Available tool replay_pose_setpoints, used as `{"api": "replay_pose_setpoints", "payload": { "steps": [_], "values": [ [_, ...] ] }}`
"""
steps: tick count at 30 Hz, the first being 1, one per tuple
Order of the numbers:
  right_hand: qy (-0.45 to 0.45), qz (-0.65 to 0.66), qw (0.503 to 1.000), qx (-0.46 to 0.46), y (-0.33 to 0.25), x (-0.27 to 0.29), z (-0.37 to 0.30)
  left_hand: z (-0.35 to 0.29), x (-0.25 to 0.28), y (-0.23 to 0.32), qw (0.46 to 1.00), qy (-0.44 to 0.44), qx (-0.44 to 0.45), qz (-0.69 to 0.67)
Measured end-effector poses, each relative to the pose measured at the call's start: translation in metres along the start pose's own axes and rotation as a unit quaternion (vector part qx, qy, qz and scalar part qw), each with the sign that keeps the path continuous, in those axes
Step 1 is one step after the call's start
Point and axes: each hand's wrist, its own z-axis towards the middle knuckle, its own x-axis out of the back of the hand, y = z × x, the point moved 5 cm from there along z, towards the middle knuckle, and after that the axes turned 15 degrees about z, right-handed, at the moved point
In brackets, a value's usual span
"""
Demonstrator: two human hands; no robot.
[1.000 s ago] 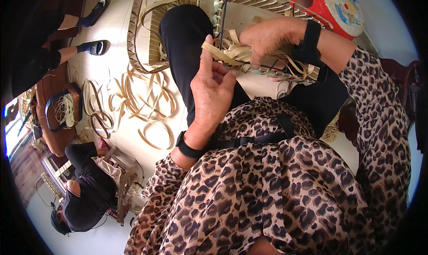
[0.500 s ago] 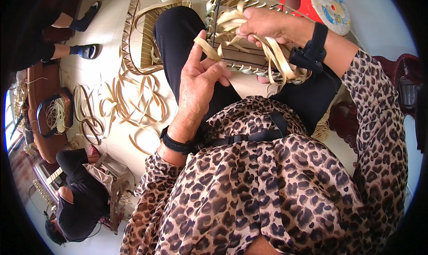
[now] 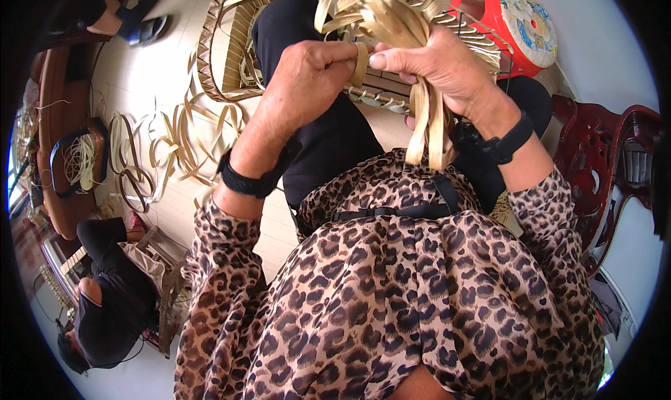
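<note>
A looped bundle of flat, pale tan weaving strips (image 3: 400,17) is gripped in my right hand (image 3: 447,68), its loops fanning out above the fist and its ends hanging below. My left hand (image 3: 307,78) is closed on one strip (image 3: 361,64), which stands between the two hands close to my right thumb. Beneath my hands, partly covered by them and the bundle, lies a frame (image 3: 482,47) with pale cord wound along its edges. Against my knee leans a woven basket-like piece (image 3: 237,47) with a dark zigzag-patterned rim.
Loose strips (image 3: 199,138) lie tangled on the floor to the left, near a dark-rimmed tray of thin strands (image 3: 78,164). A red stool (image 3: 514,26) with a patterned top stands far right, near carved dark wooden furniture (image 3: 594,169). Another person (image 3: 115,295) sits at lower left.
Both hands have come closer together. My right hand has raised the bundle off the frame and turned it upright. My left hand has moved up and closed on a strip.
</note>
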Motion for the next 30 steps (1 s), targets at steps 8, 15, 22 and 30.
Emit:
{"api": "replay_pose_setpoints", "payload": {
  "steps": [8,15,22,30],
  "values": [
    [0.061,-0.039,0.995,0.075,0.009,0.009,0.011,0.018,0.009,0.006,0.992,-0.011,-0.048,0.114],
    [0.01,0.055,0.997,0.058,0.01,0.02,0.006,-0.017,-0.011,-0.025,0.988,0.05,0.125,-0.082],
    [-0.054,0.035,0.995,0.071,0.007,0.015,-0.007,-0.026,-0.034,-0.02,0.985,0.133,0.109,0.018],
    [-0.071,-0.051,0.996,0.008,0.014,0.011,-0.03,-0.016,-0.015,-0.012,0.982,-0.051,0.182,-0.03]
  ]
}}
